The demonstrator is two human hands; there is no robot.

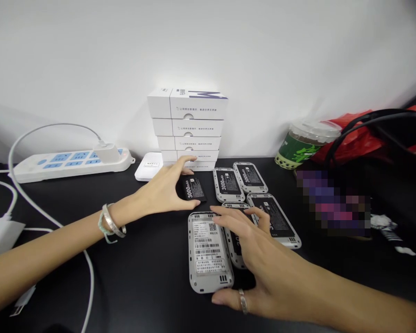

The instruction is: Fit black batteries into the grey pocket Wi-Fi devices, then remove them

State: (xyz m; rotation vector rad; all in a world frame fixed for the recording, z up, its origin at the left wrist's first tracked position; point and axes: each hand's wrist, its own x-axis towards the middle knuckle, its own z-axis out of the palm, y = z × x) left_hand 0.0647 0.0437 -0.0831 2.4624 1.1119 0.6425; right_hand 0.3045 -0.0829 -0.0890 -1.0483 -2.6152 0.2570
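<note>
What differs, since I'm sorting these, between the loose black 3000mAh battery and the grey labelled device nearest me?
The loose battery is black with "3000mAh" printed on it, while the device has a grey frame and a white label with a QR code. The battery is clearly smaller than the device. The battery sits within the spread of your left hand; the device lies beside your right hand. Both lie flat on the black tabletop.

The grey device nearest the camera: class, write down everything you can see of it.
The grey device is a flat, round-cornered case that looks like plastic, lying lengthwise on the black table. Its upward face carries a pale panel with a white label of barcodes, a QR code and small print. Dark slots show near its lower end. A similar device lies close beside it, and the right hand spreads over its edge, with the fingers reaching across its upper corner.
</note>
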